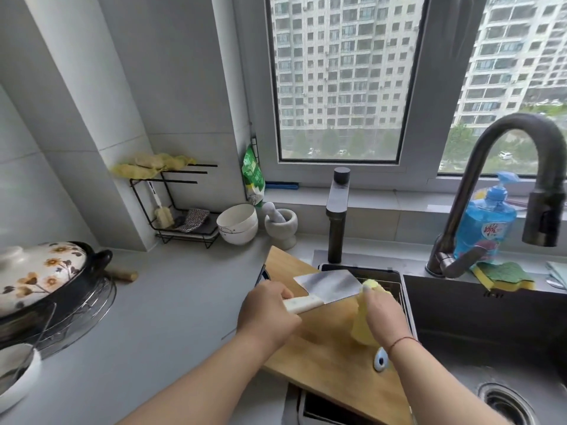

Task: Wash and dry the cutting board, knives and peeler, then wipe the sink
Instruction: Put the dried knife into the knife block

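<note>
My left hand (267,314) grips the white handle of a broad steel cleaver (329,286), held flat above the wooden cutting board (322,360). My right hand (383,311) holds a yellow cloth (365,320) pressed against the blade's right edge. The board lies slanted across the left rim of the dark sink (491,332). A pale blue handle, perhaps the peeler (381,360), rests on the board just below my right wrist. Another dark-handled item (262,275) peeks out beyond the board's left edge, mostly hidden.
A curved dark tap (503,185) arches over the sink, with a blue soap bottle (484,225) and a yellow-green sponge (503,276) behind it. A clay pot (46,277), stacked bowls (237,223), a mortar (280,225) and a rack (178,204) stand on the grey counter at left.
</note>
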The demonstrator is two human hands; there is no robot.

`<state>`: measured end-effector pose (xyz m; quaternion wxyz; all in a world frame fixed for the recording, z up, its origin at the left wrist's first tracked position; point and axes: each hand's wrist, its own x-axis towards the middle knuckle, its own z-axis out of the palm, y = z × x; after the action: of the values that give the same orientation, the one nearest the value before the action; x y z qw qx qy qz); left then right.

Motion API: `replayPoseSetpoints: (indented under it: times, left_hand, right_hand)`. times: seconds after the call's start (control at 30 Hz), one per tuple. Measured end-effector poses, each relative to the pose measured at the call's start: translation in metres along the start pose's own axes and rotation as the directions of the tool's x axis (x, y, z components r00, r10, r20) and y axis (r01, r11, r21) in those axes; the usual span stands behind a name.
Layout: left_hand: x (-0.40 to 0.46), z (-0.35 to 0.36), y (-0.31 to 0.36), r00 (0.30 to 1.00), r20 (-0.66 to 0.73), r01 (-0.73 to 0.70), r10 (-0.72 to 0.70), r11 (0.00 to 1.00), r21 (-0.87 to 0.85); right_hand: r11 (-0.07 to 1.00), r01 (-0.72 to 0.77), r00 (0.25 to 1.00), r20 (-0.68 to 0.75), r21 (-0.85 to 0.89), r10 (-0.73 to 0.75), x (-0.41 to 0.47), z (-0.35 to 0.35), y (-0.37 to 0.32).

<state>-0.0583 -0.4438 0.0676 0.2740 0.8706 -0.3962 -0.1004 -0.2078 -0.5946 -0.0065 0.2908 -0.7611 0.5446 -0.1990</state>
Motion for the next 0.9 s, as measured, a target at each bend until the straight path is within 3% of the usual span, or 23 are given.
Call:
replayPoseSetpoints:
  times: [0.07, 0.17, 0.27, 0.37, 0.43, 0.53, 0.6, 0.67, 0.77, 0.9]
  left_hand:
    - [-0.001, -0.006, -0.002, 0.994, 0.016, 0.105, -0.104, 0.989, -0.099]
    - [-0.002, -0.017, -0.002, 0.964, 0.078, 0.267, -0.255, 0.913, -0.309]
    - [-0.004, -0.029, -0.001, 0.93, 0.128, 0.366, -0.345, 0.837, -0.407]
    - [-0.006, -0.038, -0.001, 0.901, 0.222, 0.432, -0.372, 0.743, -0.51]
    - [-0.008, -0.046, 0.002, 0.887, 0.303, 0.462, -0.35, 0.707, -0.536]
    - [-0.015, -0.063, 0.008, 0.864, 0.416, 0.488, -0.284, 0.675, -0.554]
    - [-0.017, -0.075, 0.011, 0.869, 0.452, 0.465, -0.203, 0.649, -0.603]
    - [-0.017, -0.089, 0.01, 0.895, 0.44, 0.383, -0.076, 0.639, -0.667]
    - [-0.013, -0.105, 0.002, 0.953, 0.279, 0.105, 0.12, 0.731, -0.674]
    - [-0.015, -0.129, -0.002, 0.968, 0.03, -0.187, 0.25, 0.795, -0.577]
  right_hand:
    - [0.997, 0.054, 0.997, -0.045, -0.063, -0.057, -0.008, 0.01, -0.003]
    - [0.994, 0.112, 0.99, -0.087, 0.013, -0.11, -0.026, 0.02, -0.015]
    - [0.934, 0.335, 0.942, -0.078, 0.125, -0.327, -0.042, 0.027, -0.037]
    - [0.858, 0.508, 0.861, -0.032, 0.077, -0.507, -0.05, 0.031, -0.06]
    - [0.842, 0.539, 0.842, -0.039, 0.017, -0.538, -0.05, 0.029, -0.072]
    - [0.777, 0.629, 0.766, -0.145, -0.03, -0.626, -0.049, 0.023, -0.09]
    - [0.714, 0.696, 0.699, -0.157, -0.075, -0.697, -0.045, 0.019, -0.097]
    - [0.73, 0.679, 0.722, -0.11, -0.076, -0.683, -0.041, 0.011, -0.108]
    - [0.772, 0.635, 0.772, 0.002, -0.019, -0.635, -0.039, -0.002, -0.13]
    - [0.724, 0.689, 0.722, 0.112, -0.023, -0.683, -0.048, -0.012, -0.173]
